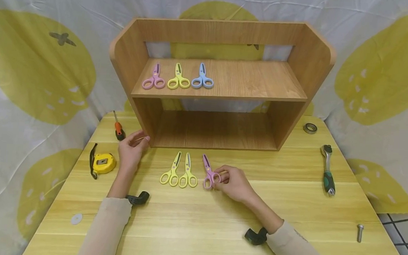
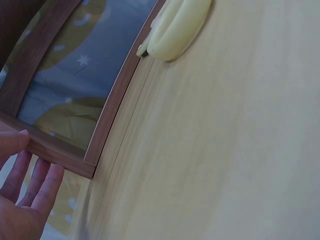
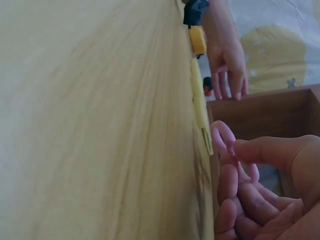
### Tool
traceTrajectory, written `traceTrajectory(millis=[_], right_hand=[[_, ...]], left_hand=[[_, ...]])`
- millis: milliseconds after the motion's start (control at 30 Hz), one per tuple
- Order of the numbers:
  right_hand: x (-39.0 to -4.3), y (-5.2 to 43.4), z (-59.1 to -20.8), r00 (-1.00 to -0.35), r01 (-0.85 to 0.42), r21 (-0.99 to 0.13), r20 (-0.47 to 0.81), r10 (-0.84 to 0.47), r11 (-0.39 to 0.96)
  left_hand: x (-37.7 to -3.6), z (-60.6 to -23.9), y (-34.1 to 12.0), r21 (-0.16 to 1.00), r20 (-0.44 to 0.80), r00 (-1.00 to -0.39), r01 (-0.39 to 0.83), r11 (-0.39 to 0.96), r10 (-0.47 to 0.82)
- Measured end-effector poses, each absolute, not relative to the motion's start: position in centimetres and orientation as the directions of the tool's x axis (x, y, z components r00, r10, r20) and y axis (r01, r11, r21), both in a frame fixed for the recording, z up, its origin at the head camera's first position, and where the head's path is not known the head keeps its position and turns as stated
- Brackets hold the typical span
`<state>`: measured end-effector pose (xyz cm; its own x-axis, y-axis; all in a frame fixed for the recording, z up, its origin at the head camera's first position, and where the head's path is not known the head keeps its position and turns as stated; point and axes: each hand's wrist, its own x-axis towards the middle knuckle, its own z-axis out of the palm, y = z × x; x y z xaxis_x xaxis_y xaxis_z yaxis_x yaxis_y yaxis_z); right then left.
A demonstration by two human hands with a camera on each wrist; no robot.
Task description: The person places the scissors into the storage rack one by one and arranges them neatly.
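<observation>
Three scissors [image 1: 187, 171] on table, three shelved [image 1: 179, 78] — right hand [image 1: 233, 182] pinches pink scissors [image 1: 209, 173], left hand [image 1: 131, 149] relaxed.

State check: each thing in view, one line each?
left hand: open, fingers touching the shelf unit's lower left corner
right hand: pinching the pink scissors' handle
pink scissors: blades closed, flat on the table
two yellow scissors: closed, untouched
three scissors on the shelf: closed, lying flat

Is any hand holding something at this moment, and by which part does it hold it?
The right hand pinches the pink scissors by a handle loop as they lie on the table. The left hand holds nothing; its fingers touch the wooden shelf at its lower front corner.
</observation>
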<state>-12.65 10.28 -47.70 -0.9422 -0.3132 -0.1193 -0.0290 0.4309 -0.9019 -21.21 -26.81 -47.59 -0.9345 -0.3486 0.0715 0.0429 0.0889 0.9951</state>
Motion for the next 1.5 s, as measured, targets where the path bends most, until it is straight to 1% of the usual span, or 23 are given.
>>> traceTrajectory(millis=[133, 267, 433, 700, 1000, 1167, 1367, 1500], right_hand=[[-12.3, 10.5, -46.6, -0.949, -0.021, -0.917, -0.108, -0.297, 0.399], [-12.2, 11.1, -45.2, -0.956, -0.055, -0.923, -0.062, -0.286, 0.382], [-12.1, 12.2, -42.6, -0.958, -0.109, -0.924, -0.001, -0.286, 0.366], [-11.6, 14.1, -38.4, -0.959, -0.148, -0.930, 0.051, -0.280, 0.336], [-11.4, 15.7, -34.1, -0.946, -0.262, -0.922, 0.187, -0.265, 0.284], [-12.1, 16.4, -32.2, -0.936, -0.319, -0.906, 0.253, -0.245, 0.279], [-14.1, 16.7, -30.0, -0.923, -0.370, -0.892, 0.321, -0.211, 0.259], [-15.8, 16.7, -28.7, -0.924, -0.379, -0.872, 0.343, -0.167, 0.310]], left_hand=[[-21.3, -47.6, -26.9, 0.996, 0.050, -0.935, 0.023, 0.082, -0.351], [-21.6, -48.2, -27.1, 0.996, 0.051, -0.932, 0.024, 0.081, -0.360], [-21.6, -48.1, -27.0, 0.995, 0.055, -0.931, 0.021, 0.098, -0.362], [-21.4, -47.7, -26.9, 0.996, 0.030, -0.932, -0.003, 0.091, -0.361], [-21.5, -48.0, -27.0, 0.995, 0.028, -0.935, -0.006, 0.097, -0.352], [-21.6, -48.2, -27.1, 0.995, 0.040, -0.935, 0.006, 0.097, -0.353], [-21.6, -48.2, -27.1, 0.994, 0.058, -0.931, 0.021, 0.106, -0.359], [-21.4, -48.1, -27.0, 0.992, 0.063, -0.932, 0.021, 0.121, -0.358]])
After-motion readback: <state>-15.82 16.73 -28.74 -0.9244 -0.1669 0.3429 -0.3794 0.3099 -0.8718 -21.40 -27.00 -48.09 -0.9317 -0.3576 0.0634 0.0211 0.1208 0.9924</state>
